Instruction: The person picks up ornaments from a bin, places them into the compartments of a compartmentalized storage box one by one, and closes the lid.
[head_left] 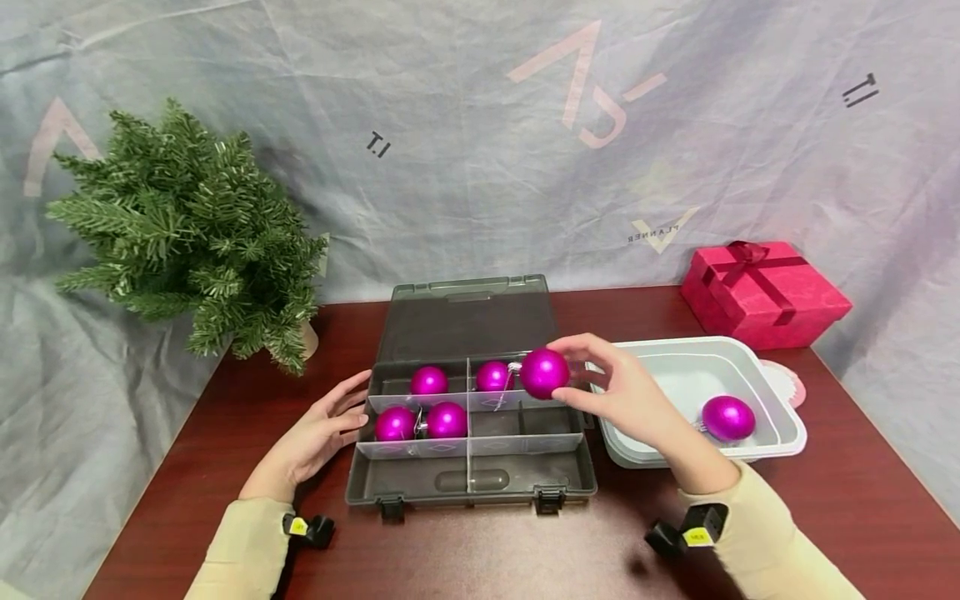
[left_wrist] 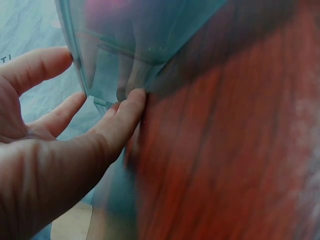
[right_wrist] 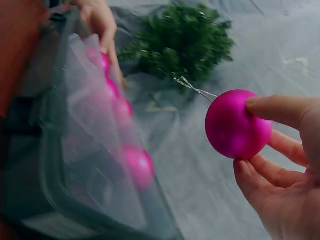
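Note:
Between thumb and fingers my right hand (head_left: 618, 387) pinches a magenta Christmas bauble (head_left: 545, 373), held over the back right part of a dark see-through compartment box (head_left: 405, 479). A silver string trails from the bauble, plain in the right wrist view. One bauble (head_left: 492, 377) sits in the back right section, another (head_left: 429, 382) in the back left. Two more, a left one (head_left: 394, 425) and a right one (head_left: 447, 420), share the middle left section. My left hand (head_left: 318, 433) rests its fingertips against the box's left side, fingers fairly straight; the left wrist view shows them at the clear wall (left_wrist: 107, 75).
The box's lid (head_left: 468, 325) lies opened toward the back. On the right stands a white tub (head_left: 675, 358) with one magenta bauble (head_left: 727, 418) in it. A red gift box (head_left: 772, 292) is behind the tub, and a small artificial Christmas tree (head_left: 195, 233) stands at left.

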